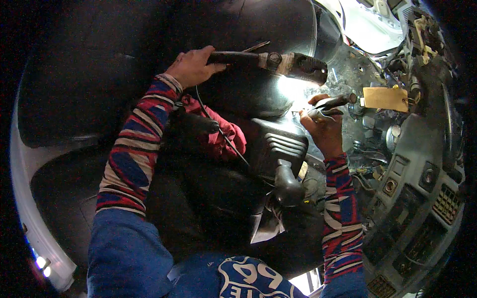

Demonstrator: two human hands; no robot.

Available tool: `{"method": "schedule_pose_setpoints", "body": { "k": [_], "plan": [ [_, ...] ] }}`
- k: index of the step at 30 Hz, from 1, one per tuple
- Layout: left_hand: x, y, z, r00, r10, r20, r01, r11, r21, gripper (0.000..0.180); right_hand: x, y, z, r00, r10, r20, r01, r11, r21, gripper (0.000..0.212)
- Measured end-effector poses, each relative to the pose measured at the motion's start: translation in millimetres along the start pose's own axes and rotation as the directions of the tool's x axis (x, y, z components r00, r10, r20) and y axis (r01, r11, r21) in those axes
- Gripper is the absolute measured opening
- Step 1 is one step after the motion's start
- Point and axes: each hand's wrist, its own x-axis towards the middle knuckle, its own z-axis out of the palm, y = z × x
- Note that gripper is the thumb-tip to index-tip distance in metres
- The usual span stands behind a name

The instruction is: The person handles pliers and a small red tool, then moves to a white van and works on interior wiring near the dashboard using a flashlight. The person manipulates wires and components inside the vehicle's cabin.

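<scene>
My left hand (pixel 190 68) grips the dark handle end of a taped work lamp (pixel 285 63). The lamp reaches to the right over the black seat and throws a bright patch below its head. Under that light, my right hand (pixel 324 130) is closed around a dark, elongated object (pixel 332 103) with a rounded end. Its exact kind I cannot make out. A tan paper tag (pixel 386 99) hangs just right of it, among loose wiring. A thin black cable (pixel 229 141) runs down from near my left hand, across a crumpled red cloth (pixel 224 136).
Between the seats, a gear lever (pixel 288 186) rises by a ribbed black boot (pixel 279 144). Black seats (pixel 89 94) fill the left and far side. A grey dashboard panel (pixel 415 169) with vents and open slots curves along the right. Exposed wires and metal parts lie beside it.
</scene>
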Motion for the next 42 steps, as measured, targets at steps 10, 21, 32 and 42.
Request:
{"method": "schedule_pose_setpoints", "body": {
  "k": [10, 21, 32, 42],
  "plan": [
    [-25.6, -14.1, 28.5, 0.924, 0.011, -0.382, 0.097, 0.96, 0.264, 0.062, -0.9, -3.4, 10.4, 0.999, 0.043, 0.006, -0.043, 0.998, -0.039, 0.024],
    [-31.5, 199.4, 5.2, 0.751, 0.431, -0.501, -0.654, 0.377, -0.656, 0.073, -7.6, -0.4, 3.5, 0.982, 0.152, 0.113, -0.129, 0.973, -0.189, 0.034],
    [27.6, 126.1, 30.0, 0.919, 0.126, -0.373, -0.098, 0.991, 0.091, 0.045, -7.9, 8.6, -25.9, 0.996, 0.056, -0.076, -0.051, 0.997, 0.065, 0.03],
    [77.0, 121.9, 0.6, 0.928, 0.371, 0.041, -0.354, 0.908, -0.225, 0.059, -12.8, 23.0, -15.2, 0.999, -0.024, -0.047, 0.022, 0.999, -0.04, 0.042]
  ]
}}
